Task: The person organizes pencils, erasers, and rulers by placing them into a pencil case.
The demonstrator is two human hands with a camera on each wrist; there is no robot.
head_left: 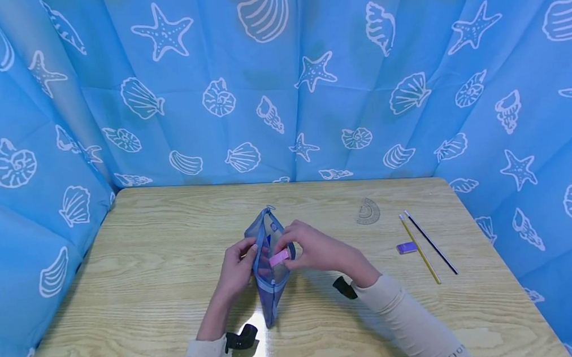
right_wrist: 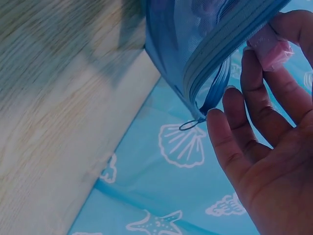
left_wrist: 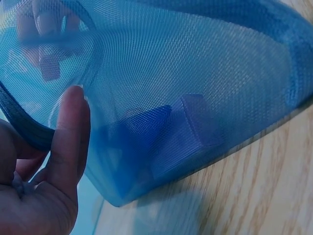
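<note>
A blue mesh zip pouch [head_left: 269,302] stands on the table with its zipped mouth spread apart. On its near side in the left wrist view, my left hand [head_left: 236,268] pinches the rim between thumb and fingers. My right hand [head_left: 317,248] holds a pink eraser [head_left: 279,257] between thumb and fingertips, over the pouch's mouth. The right wrist view shows the same pink eraser [right_wrist: 275,53] in a clear wrapper, beside the zip edge. Through the mesh I see a block-shaped object [left_wrist: 188,129] and a dark blue piece [left_wrist: 132,142] at the bottom of the pouch.
To the right lie a purple eraser [head_left: 406,248], a yellow pencil [head_left: 421,251], a dark pencil [head_left: 432,243] and a clear protractor [head_left: 368,212]. A blue curtain [head_left: 257,79] with white shells surrounds the wooden table [head_left: 147,281].
</note>
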